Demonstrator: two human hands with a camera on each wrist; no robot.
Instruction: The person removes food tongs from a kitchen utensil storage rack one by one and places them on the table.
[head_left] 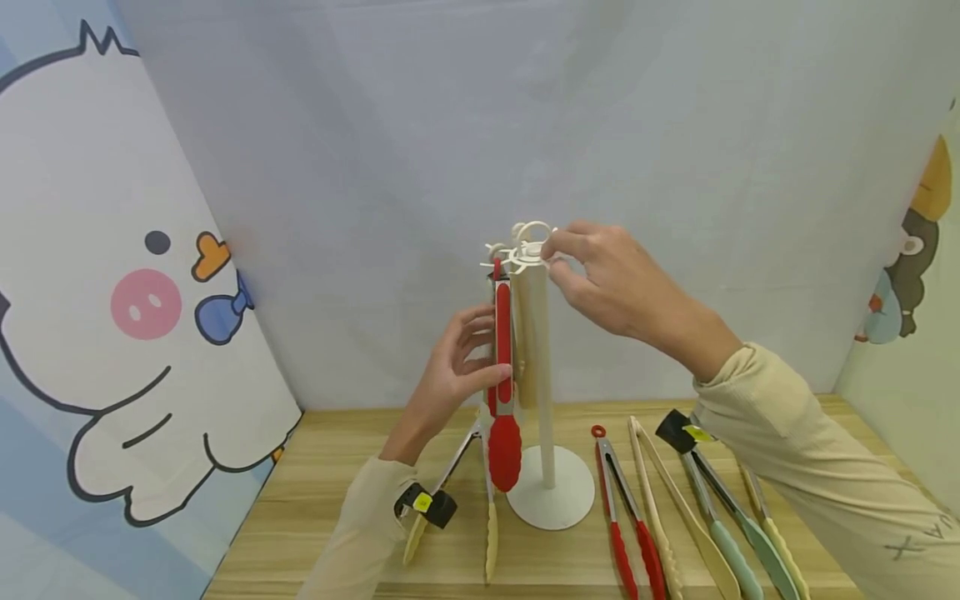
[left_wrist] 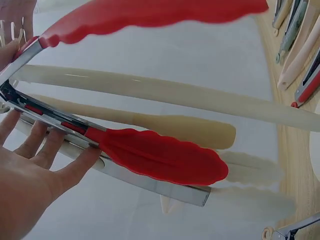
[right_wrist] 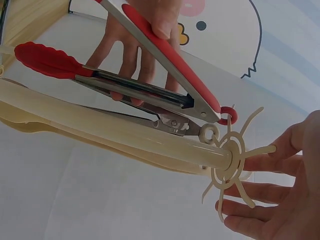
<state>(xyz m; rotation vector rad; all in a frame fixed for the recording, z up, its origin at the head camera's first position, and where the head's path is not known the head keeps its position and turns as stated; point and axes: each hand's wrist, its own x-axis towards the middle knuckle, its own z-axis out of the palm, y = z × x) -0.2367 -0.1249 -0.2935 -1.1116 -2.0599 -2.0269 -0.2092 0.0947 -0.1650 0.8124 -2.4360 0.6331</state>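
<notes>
Red tongs hang by their red ring on a hook of a cream rack. My left hand holds their handles, thumb on the front handle and fingers behind. With thumb and forefinger, my right hand pinches one hook of the rack's top; its other fingers spread around the hooks. Metal-handled tongs hang beside the red ones by a pale ring. Beige tongs also hang, close to the pole. My left hand partly covers the red tongs in the head view.
The rack's round white base stands on the wooden table. Left of it lie cream-tipped tongs. To the right lie red-tipped tongs, beige tongs, green-tipped tongs and yellow-tipped tongs, partly under my right sleeve.
</notes>
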